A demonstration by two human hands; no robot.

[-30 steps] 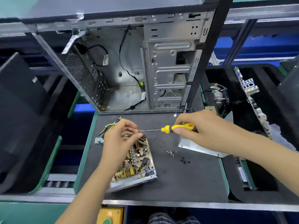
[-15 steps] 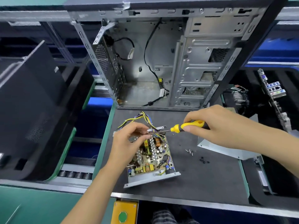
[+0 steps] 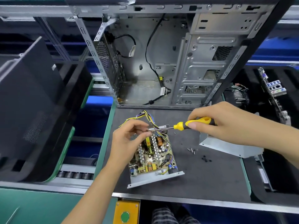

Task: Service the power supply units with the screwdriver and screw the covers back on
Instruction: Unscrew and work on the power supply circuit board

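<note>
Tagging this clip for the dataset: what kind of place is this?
Likely a PC repair or teardown line in a workshop. An open computer case stands on the mat, an uncovered power supply unit lies before it, and a roller conveyor runs alongside.

Electronics repair workshop: gutted computer case (image 3: 161,62), conveyor rollers (image 3: 74,175).

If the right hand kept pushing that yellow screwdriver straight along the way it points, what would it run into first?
Most likely the left hand: the screwdriver in the right hand points left, and its tip already sits at the left fingertips, above the open power supply unit. Depth is uncertain.
</note>
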